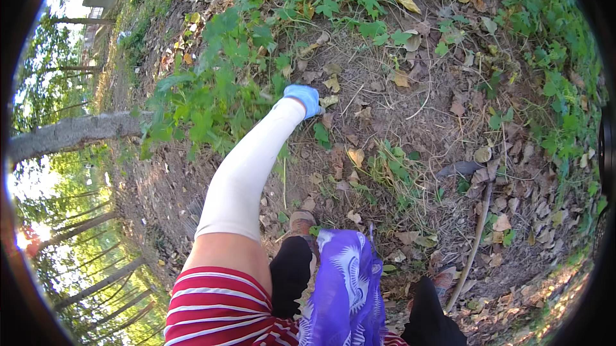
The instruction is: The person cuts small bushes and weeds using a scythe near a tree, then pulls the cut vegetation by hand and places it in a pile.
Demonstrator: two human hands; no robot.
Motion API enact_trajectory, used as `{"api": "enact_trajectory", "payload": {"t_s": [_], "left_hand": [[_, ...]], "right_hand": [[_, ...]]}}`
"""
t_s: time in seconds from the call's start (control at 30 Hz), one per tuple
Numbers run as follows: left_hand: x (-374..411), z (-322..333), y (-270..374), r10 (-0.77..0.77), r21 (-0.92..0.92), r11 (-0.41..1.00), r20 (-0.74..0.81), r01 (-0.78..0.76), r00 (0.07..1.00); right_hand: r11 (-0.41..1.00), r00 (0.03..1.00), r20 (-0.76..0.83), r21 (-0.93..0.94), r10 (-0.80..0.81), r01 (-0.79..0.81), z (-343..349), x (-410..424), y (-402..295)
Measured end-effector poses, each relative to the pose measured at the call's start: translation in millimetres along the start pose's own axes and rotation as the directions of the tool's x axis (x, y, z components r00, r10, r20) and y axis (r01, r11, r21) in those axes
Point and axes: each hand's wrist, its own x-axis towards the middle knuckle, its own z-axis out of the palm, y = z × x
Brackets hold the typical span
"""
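Observation:
My left hand (pixel 301 99), in a light blue glove, reaches forward low over the soil, its fingers curled and mostly hidden from above. It is at the right edge of a clump of green leafy vines (pixel 216 91). The clump is blurred while the ground around it is sharp, and its stems run to the glove. A white sleeve (pixel 245 172) covers my left forearm below a red-and-white striped shirt sleeve (pixel 216 305). My right hand is out of view. On the right lies a hoe with a dark metal blade (pixel 459 169) and a wooden handle (pixel 474 249).
Purple patterned cloth (pixel 349 288) hangs before me, between my legs. My brown shoe (pixel 303 223) stands on dry leaves and soil. A tree trunk (pixel 82 131) rises at the left, with more trees behind it. Green vines (pixel 563 105) cover the ground at the right.

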Motion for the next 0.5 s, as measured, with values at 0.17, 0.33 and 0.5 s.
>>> {"api": "enact_trajectory", "payload": {"t_s": [0.17,0.33,0.5], "left_hand": [[-4.5,23.5,-21.2,0.019,-0.185,0.982,-0.070,-0.032,0.997],[-8.0,16.1,-16.0,-0.005,-0.158,0.987,-0.165,-0.021,0.986],[-18.0,14.8,-8.5,0.021,-0.119,0.992,-0.132,-0.037,0.991]], "right_hand": [[1.000,0.999,0.036,0.007,0.015,-0.015,-0.2,3.0,0.1],[1.000,0.999,0.048,0.004,0.012,-0.012,-2.1,8.4,-4.5],[1.000,0.999,0.034,0.010,0.000,-0.001,-1.4,7.6,-4.6]]}}
